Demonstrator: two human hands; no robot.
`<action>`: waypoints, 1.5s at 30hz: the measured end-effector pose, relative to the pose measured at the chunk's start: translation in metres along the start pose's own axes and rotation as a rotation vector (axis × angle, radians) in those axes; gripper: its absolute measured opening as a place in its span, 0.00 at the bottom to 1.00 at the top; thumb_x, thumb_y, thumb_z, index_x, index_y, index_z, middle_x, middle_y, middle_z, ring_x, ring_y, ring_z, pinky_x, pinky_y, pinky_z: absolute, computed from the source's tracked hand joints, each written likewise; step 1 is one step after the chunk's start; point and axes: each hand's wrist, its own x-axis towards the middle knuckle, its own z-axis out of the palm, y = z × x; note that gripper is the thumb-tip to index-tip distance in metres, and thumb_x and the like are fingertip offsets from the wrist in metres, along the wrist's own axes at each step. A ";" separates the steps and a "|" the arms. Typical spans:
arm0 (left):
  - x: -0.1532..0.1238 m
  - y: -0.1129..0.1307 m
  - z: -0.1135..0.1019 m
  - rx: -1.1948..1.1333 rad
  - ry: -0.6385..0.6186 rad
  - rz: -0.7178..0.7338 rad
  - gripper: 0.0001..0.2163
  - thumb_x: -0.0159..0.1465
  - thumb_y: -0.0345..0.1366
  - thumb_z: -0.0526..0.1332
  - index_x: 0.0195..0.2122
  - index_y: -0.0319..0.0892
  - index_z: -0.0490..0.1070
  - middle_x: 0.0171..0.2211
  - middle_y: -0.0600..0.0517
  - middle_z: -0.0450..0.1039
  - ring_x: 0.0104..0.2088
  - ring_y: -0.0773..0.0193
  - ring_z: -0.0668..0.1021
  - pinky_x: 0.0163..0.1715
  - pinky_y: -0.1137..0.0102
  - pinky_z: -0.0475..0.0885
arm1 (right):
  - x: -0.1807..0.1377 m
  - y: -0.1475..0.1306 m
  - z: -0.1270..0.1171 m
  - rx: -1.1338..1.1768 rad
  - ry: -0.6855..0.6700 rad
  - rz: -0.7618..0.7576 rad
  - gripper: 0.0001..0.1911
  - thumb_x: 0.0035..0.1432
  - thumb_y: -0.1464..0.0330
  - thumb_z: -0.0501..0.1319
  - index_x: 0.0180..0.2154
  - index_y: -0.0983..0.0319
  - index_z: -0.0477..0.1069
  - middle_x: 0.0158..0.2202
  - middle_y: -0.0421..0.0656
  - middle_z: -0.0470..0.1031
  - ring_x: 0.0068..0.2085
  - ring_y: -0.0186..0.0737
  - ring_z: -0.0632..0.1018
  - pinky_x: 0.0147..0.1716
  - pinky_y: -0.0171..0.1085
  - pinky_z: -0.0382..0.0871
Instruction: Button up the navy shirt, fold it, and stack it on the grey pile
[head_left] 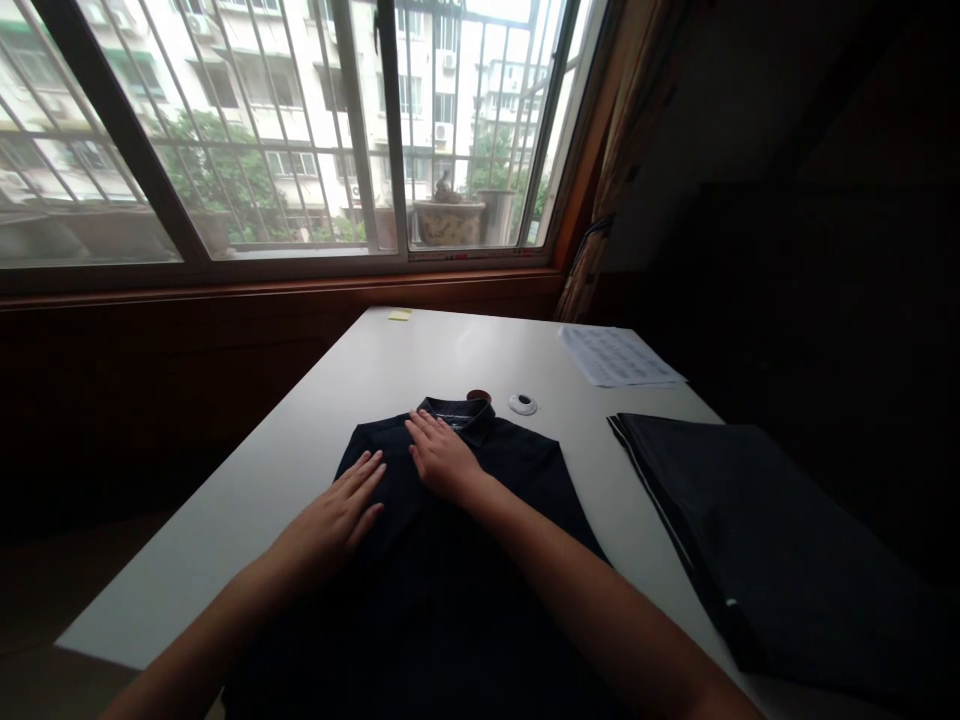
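A dark navy collared shirt [442,560] lies spread on the white table, its collar [476,425] pointing toward the window. My left hand [337,515] rests flat on the left chest and shoulder part of the shirt, fingers stretched out. Just below the collar, my right hand [442,455] is laid flat on the cloth, its fingers straight and touching the collar's left side. Neither hand grips the fabric. The lower part of the shirt runs out of view in shadow between my forearms.
On the white table [300,420], a dark folded cloth [735,510] lies at the right. Printed papers [619,357] are at the far right corner, a yellow note [399,315] at the far left. A white round object [523,404] and a brown round one [478,396] sit behind the collar.
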 end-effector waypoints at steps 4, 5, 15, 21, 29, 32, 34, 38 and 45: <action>0.042 -0.007 0.029 0.057 -0.023 -0.109 0.32 0.72 0.51 0.46 0.69 0.33 0.53 0.71 0.40 0.44 0.71 0.48 0.51 0.67 0.52 0.55 | -0.042 0.035 -0.035 -0.065 0.020 0.156 0.28 0.70 0.64 0.46 0.66 0.69 0.58 0.70 0.52 0.53 0.70 0.47 0.55 0.68 0.49 0.48; 0.048 -0.009 0.035 0.069 -0.019 -0.135 0.32 0.72 0.52 0.45 0.69 0.33 0.53 0.71 0.40 0.44 0.71 0.48 0.51 0.68 0.53 0.53 | -0.056 0.045 -0.042 -0.100 0.018 0.228 0.29 0.70 0.62 0.46 0.67 0.69 0.57 0.70 0.52 0.52 0.70 0.48 0.54 0.69 0.49 0.47; 0.054 -0.017 0.055 0.155 0.030 -0.200 0.34 0.71 0.54 0.43 0.71 0.36 0.50 0.72 0.45 0.44 0.71 0.52 0.50 0.69 0.54 0.46 | -0.167 0.094 -0.054 -0.273 -0.171 0.510 0.39 0.69 0.49 0.41 0.70 0.66 0.48 0.73 0.46 0.41 0.72 0.45 0.45 0.70 0.48 0.41; 0.062 -0.020 0.053 0.143 -0.011 -0.214 0.33 0.71 0.54 0.43 0.71 0.38 0.49 0.72 0.45 0.42 0.72 0.51 0.49 0.69 0.54 0.44 | -0.157 0.097 -0.056 -0.258 -0.193 0.492 0.39 0.68 0.48 0.41 0.71 0.65 0.47 0.73 0.46 0.40 0.73 0.46 0.43 0.70 0.49 0.38; 0.092 -0.034 0.050 0.148 -0.047 -0.215 0.33 0.72 0.52 0.41 0.71 0.35 0.48 0.72 0.44 0.42 0.72 0.52 0.48 0.69 0.55 0.42 | -0.129 0.118 -0.049 -0.246 -0.181 0.574 0.40 0.68 0.48 0.40 0.71 0.67 0.44 0.73 0.48 0.39 0.73 0.47 0.44 0.69 0.51 0.37; 0.102 -0.040 0.050 0.149 -0.056 -0.214 0.34 0.72 0.53 0.40 0.71 0.35 0.47 0.72 0.44 0.41 0.72 0.52 0.47 0.69 0.55 0.40 | -0.119 0.127 -0.048 -0.242 -0.181 0.583 0.39 0.69 0.49 0.40 0.71 0.67 0.44 0.73 0.48 0.40 0.73 0.47 0.44 0.69 0.51 0.37; 0.108 -0.045 0.051 0.138 -0.060 -0.215 0.34 0.71 0.54 0.40 0.71 0.35 0.46 0.72 0.44 0.41 0.72 0.53 0.47 0.69 0.54 0.39 | -0.114 0.132 -0.049 -0.244 -0.177 0.590 0.39 0.69 0.49 0.40 0.71 0.67 0.45 0.73 0.47 0.41 0.73 0.47 0.44 0.69 0.51 0.36; 0.119 -0.054 0.053 0.111 -0.050 -0.235 0.35 0.71 0.56 0.40 0.71 0.36 0.47 0.72 0.44 0.40 0.72 0.52 0.46 0.69 0.53 0.39 | -0.105 0.144 -0.051 -0.249 -0.165 0.612 0.40 0.69 0.48 0.39 0.70 0.67 0.47 0.73 0.47 0.41 0.72 0.47 0.44 0.69 0.51 0.36; 0.135 -0.068 0.051 0.062 -0.015 -0.253 0.35 0.71 0.56 0.41 0.70 0.35 0.51 0.71 0.41 0.45 0.71 0.48 0.49 0.68 0.50 0.43 | -0.098 0.164 -0.049 -0.132 -0.069 0.637 0.37 0.70 0.51 0.41 0.70 0.67 0.49 0.73 0.48 0.45 0.72 0.47 0.47 0.69 0.50 0.36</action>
